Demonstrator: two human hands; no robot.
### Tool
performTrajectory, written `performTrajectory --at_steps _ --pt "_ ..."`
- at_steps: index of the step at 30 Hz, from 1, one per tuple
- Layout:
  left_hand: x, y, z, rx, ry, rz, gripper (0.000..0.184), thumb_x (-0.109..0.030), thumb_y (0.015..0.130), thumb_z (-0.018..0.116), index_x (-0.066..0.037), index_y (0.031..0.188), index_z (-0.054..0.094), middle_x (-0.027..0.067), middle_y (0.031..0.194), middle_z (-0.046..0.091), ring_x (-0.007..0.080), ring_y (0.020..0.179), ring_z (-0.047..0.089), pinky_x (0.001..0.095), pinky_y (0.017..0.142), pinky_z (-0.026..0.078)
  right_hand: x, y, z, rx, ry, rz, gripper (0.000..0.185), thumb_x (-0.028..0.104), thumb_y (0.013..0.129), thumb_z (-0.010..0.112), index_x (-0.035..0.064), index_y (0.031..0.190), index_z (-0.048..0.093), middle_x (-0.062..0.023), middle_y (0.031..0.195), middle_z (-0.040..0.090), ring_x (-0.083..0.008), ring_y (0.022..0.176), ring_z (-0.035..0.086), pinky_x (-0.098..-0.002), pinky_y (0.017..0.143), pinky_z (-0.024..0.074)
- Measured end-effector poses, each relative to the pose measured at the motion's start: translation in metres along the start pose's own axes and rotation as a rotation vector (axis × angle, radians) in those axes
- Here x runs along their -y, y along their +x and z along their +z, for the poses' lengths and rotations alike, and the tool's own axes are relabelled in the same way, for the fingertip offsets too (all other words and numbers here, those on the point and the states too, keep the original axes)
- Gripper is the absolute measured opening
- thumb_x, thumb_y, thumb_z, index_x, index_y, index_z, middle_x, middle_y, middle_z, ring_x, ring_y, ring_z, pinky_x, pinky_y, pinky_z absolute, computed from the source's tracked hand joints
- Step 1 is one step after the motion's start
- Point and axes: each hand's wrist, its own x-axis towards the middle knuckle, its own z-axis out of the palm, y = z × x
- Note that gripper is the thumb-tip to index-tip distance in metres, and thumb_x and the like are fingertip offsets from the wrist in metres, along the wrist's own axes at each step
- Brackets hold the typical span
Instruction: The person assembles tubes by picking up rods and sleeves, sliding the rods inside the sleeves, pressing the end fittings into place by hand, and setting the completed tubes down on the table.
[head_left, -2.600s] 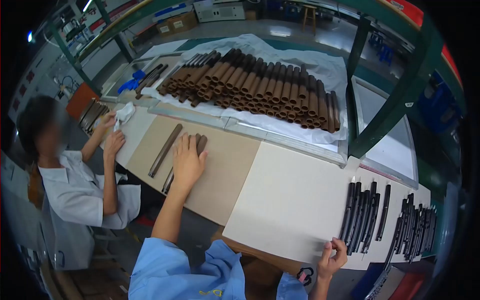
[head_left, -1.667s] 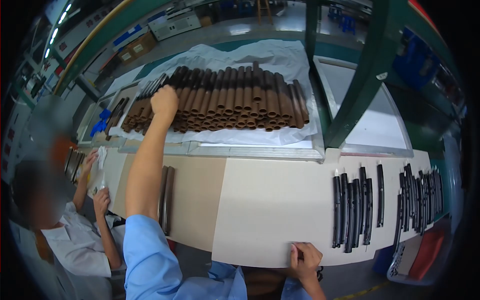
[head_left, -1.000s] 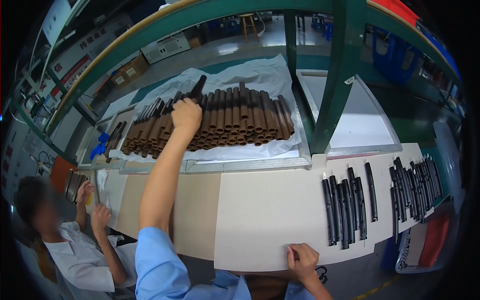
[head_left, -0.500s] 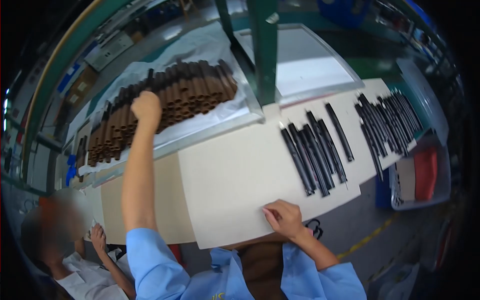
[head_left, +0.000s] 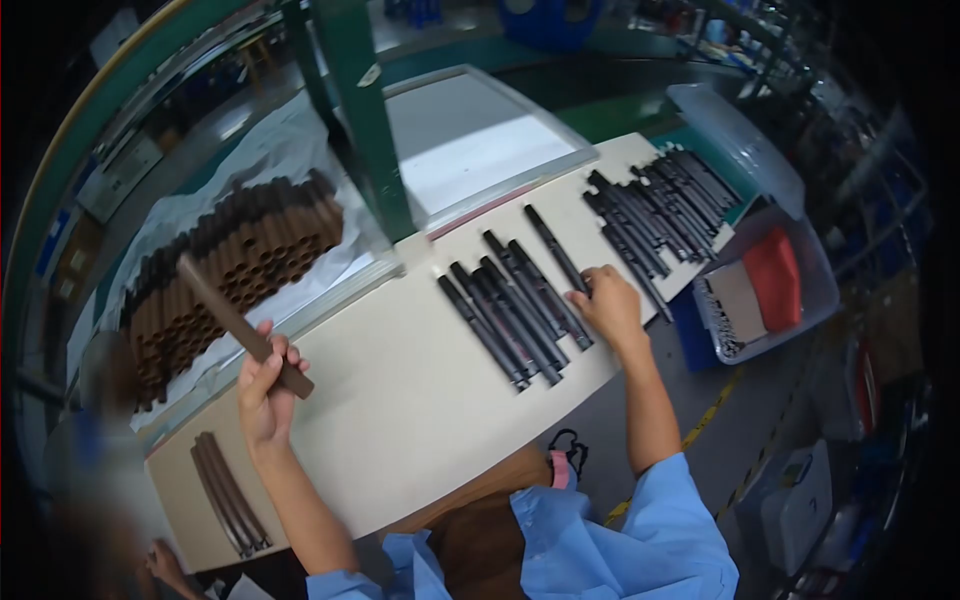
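A clear bin (head_left: 818, 300) holds red and beige pieces (head_left: 772, 285); a slender brown tube (head_left: 230, 320) slants above the pale board (head_left: 390, 410), clamped by the left hand (head_left: 265, 392); the right hand's (head_left: 610, 308) fingers touch a black rod (head_left: 550, 242), grip unclear.

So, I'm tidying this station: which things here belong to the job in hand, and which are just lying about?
Likely in the job:
brown piece in the left hand
stacked brown tubes
black rod at the right hand

Probably just lying about:
clear bin
red item inside it
pale framed panel
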Motion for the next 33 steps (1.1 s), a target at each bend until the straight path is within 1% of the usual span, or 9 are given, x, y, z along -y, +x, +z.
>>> performTrajectory --at_steps 2,5,6,8,10,16,21,26,33 --pt "0.018 -0.002 0.005 -0.118 -0.23 -0.022 0.027 -0.018 0.088 0.058 -0.005 0.11 0.05 0.0015 0.078 0.045 0.0135 0.07 0.048 0.0269 0.067 0.043 -0.011 0.003 -0.004 0.047 -0.038 0.027 0.03 0.03 0.074 0.07 0.0036 0.088 0.068 -0.0152 0.086 0.062 -0.0328 0.08 0.062 -0.0402 0.073 0.0484" --pt "0.029 0.005 -0.013 -0.055 -0.405 -0.05 0.016 -0.022 0.092 0.054 -0.007 0.099 0.054 -0.0029 0.066 0.041 0.0101 0.059 0.043 0.0248 0.058 0.04 0.002 -0.012 -0.036 -0.155 0.039 0.072 0.029 0.028 0.075 0.069 0.003 0.089 0.068 -0.0154 0.084 0.063 -0.0323 0.08 0.062 -0.0394 0.072 0.0481" --pt "0.031 0.008 -0.01 -0.15 -0.355 -0.017 0.02 -0.026 0.094 0.051 -0.007 0.092 0.056 -0.0057 0.058 0.038 0.0082 0.052 0.039 0.0238 0.053 0.039 0.019 -0.02 -0.052 -0.194 0.079 0.064 0.025 0.021 0.075 0.069 0.001 0.09 0.067 -0.0157 0.083 0.062 -0.0305 0.076 0.062 -0.0366 0.068 0.0485" --pt "0.042 0.016 -0.013 -0.228 -0.263 0.026 0.022 -0.027 0.093 0.053 -0.006 0.098 0.056 -0.0048 0.061 0.041 0.0082 0.053 0.041 0.0231 0.051 0.039 0.05 -0.032 -0.053 -0.313 0.5 -0.131 0.023 0.014 0.074 0.071 -0.0008 0.09 0.067 -0.0147 0.082 0.062 -0.0267 0.071 0.062 -0.0327 0.063 0.049" --pt "0.042 0.015 -0.007 -0.32 -0.17 0.052 0.026 -0.027 0.093 0.053 -0.005 0.105 0.057 -0.0039 0.065 0.046 0.0076 0.058 0.043 0.0215 0.052 0.039 0.111 -0.042 -0.048 -0.233 0.769 -0.321 0.025 0.009 0.071 0.075 -0.0013 0.092 0.066 -0.0118 0.08 0.061 -0.0217 0.066 0.061 -0.0285 0.059 0.049" --pt "0.06 0.019 -0.006 -0.294 0.032 0.192 0.045 -0.027 0.092 0.053 0.003 0.125 0.046 0.0069 0.095 0.061 0.008 0.07 0.054 0.0209 0.057 0.044 0.247 -0.049 0.046 -0.07 0.835 -0.659 0.026 0.009 0.069 0.072 0.0047 0.093 0.064 -0.0093 0.077 0.054 -0.0278 0.06 0.058 -0.0371 0.053 0.0479" --pt "0.054 0.019 -0.002 -0.467 -0.002 0.165 0.048 -0.025 0.09 0.058 0.007 0.123 0.045 0.0119 0.093 0.063 0.0079 0.062 0.052 0.0206 0.055 0.044 0.268 -0.046 0.078 -0.013 0.895 -0.726 0.03 0.015 0.07 0.077 0.0048 0.095 0.063 -0.0065 0.079 0.056 -0.0239 0.061 0.06 -0.0327 0.052 0.0495" --pt "0.051 0.018 -0.01 -0.449 0.002 0.17 0.051 -0.025 0.089 0.058 0.008 0.125 0.042 0.0143 0.096 0.063 0.0089 0.063 0.053 0.0212 0.056 0.044 0.26 -0.047 0.085 0.057 1.116 -0.673 0.033 0.008 0.071 0.077 -0.0027 0.098 0.061 -0.0104 0.088 0.061 -0.0137 0.061 0.058 -0.0236 0.049 0.0467" --pt "0.047 0.016 -0.008 -0.398 0.013 0.223 0.055 -0.022 0.09 0.055 0.009 0.13 0.035 0.0191 0.106 0.061 0.01 0.066 0.053 0.0209 0.058 0.045 0.254 -0.042 0.089 0.049 1.176 -0.635 0.029 0.004 0.072 0.075 -0.0022 0.096 0.062 -0.0105 0.083 0.062 -0.0108 0.058 0.058 -0.021 0.045 0.0432"
